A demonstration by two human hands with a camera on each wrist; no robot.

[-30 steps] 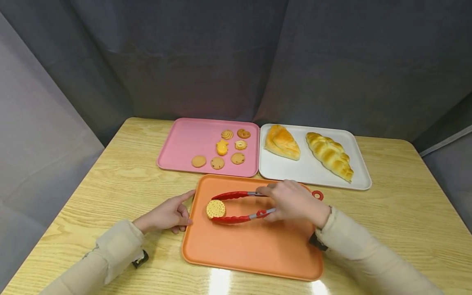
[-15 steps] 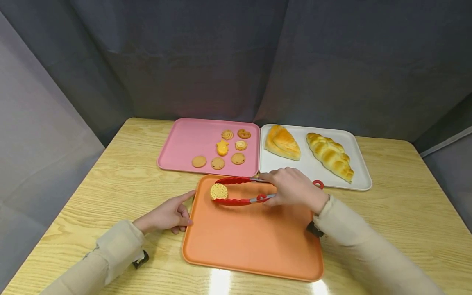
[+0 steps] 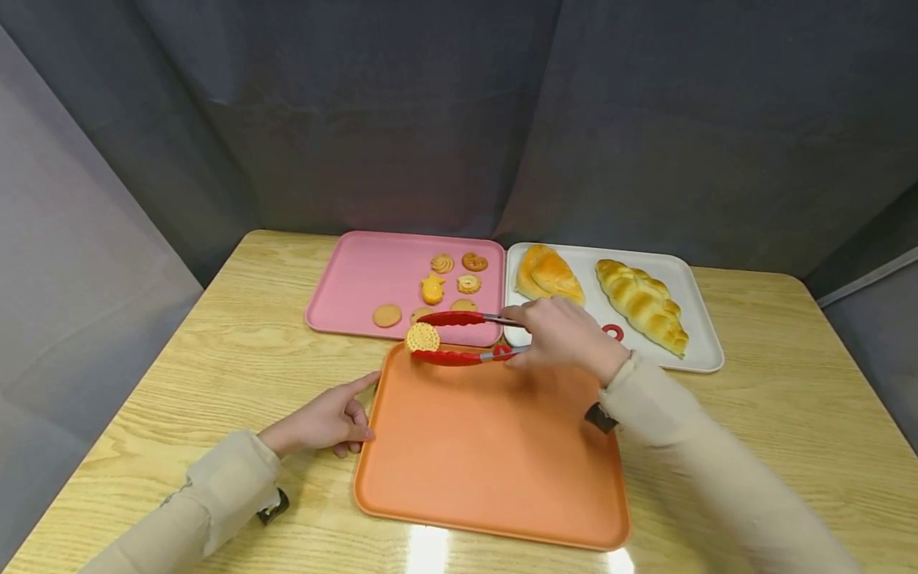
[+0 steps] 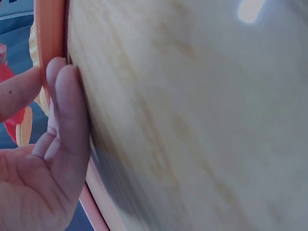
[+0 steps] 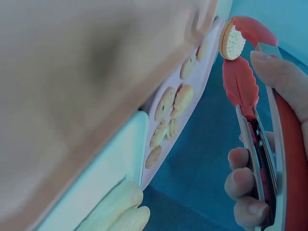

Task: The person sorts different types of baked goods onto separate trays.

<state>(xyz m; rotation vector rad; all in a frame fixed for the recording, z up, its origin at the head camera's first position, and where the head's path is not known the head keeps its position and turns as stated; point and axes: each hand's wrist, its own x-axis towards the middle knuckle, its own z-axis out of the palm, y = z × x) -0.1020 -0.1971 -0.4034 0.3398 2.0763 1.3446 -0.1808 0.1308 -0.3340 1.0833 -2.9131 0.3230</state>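
Observation:
My right hand (image 3: 562, 339) grips red-tipped tongs (image 3: 450, 358) over the far rim of the orange tray (image 3: 488, 446). Between the tong tips is a round yellow cracker (image 3: 421, 338), seen in the right wrist view as a sandwich biscuit (image 5: 232, 42) with a cream layer. My left hand (image 3: 330, 416) rests on the table with its index finger and thumb at the tray's left rim. In the left wrist view, fairly straight fingers (image 4: 71, 96) lie against the rim's outer side.
Behind the orange tray lies a pink tray (image 3: 358, 275) with several small cookies, including a plain round cookie (image 3: 387, 316). Beside it a white tray (image 3: 699, 335) bears a wedge-shaped bread (image 3: 548, 275) and a braided loaf (image 3: 641, 305). A dark curtain (image 3: 402, 119) hangs behind the table.
My right hand has carried the tongs and the cracker away from me, from over the orange tray's left part to its far rim. My left hand has stayed put.

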